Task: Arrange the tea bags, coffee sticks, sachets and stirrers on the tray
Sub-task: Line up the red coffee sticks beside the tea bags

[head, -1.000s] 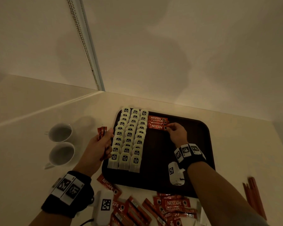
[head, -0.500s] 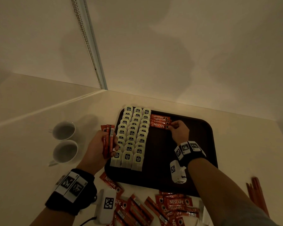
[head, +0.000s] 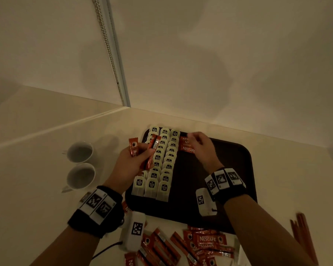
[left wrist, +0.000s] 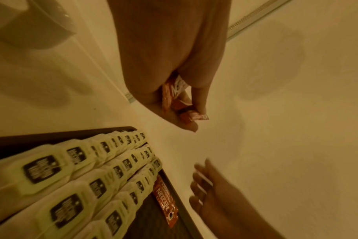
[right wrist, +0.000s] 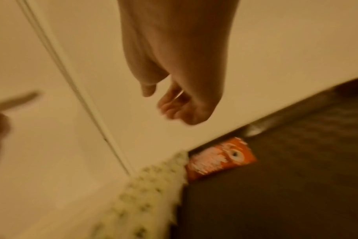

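Observation:
A dark brown tray point(head: 229, 169) carries three columns of white tea bags point(head: 161, 166) along its left side. To their right, at the tray's far edge, lie a few red coffee sticks point(head: 186, 148). My left hand point(head: 140, 152) hovers over the left tea bag column and grips a bunch of red coffee sticks point(head: 152, 150), which fan upward; the left wrist view shows them pinched between thumb and fingers point(left wrist: 180, 100). My right hand point(head: 198, 144) hangs just above the sticks on the tray, fingers loose and empty point(right wrist: 170, 100).
Two white cups point(head: 81, 164) stand left of the tray. A heap of loose coffee sticks point(head: 200, 244) lies in front of the tray. Brown stirrers point(head: 302, 233) lie at the right. The wall corner rises close behind the tray.
My right hand has let go of the stick it was setting on the tray and lifted leftward. My left hand has carried its sticks up and right, over the tea bags.

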`<state>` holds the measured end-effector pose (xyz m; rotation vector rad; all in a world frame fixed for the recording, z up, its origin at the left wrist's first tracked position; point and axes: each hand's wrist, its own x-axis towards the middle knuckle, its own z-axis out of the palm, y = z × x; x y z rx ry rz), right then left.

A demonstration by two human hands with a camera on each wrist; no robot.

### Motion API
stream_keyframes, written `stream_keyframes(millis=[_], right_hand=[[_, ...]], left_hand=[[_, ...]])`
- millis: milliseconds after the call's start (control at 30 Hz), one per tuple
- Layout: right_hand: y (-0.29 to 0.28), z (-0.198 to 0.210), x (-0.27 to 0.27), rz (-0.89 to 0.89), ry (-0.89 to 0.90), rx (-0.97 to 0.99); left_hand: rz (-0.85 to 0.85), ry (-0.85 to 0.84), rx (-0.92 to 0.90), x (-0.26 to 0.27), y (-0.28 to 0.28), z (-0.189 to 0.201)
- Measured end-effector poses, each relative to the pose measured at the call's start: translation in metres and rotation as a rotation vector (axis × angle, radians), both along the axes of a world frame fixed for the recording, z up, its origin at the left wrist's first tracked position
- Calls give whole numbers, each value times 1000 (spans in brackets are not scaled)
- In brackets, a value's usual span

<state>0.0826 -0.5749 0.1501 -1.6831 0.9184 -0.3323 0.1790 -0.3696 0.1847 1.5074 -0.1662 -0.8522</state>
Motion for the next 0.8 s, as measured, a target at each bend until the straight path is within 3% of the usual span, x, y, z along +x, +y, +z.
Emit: stream_keyframes(millis=[67, 133, 267, 300, 367, 433, 533, 667, 800], right_hand=[[20, 31, 6, 272, -76, 109], [36, 50, 8, 441, -158, 76], [60, 54, 7, 600, -268, -340], [64, 53, 7, 602, -316, -416], [69, 55, 6, 580, -371, -378], [73, 59, 3, 567, -382, -330], [73, 63, 2, 540, -376, -428], [58, 73, 3, 398, -252, -417], [53, 86, 4, 499, -140, -317]], left_hand=[[-3, -64, -4, 0, -8, 8], [43, -94, -26, -1, -17, 15], [155, 6, -116, -3, -26, 24], [141, 29, -137, -4, -27, 26], [99, 28, -122, -7, -26, 28], [76, -6, -92, -10, -23, 28], [39, -40, -55, -10, -18, 30], [40, 1, -117, -6, -8, 38], [-15, -86, -112, -8, -4, 47]])
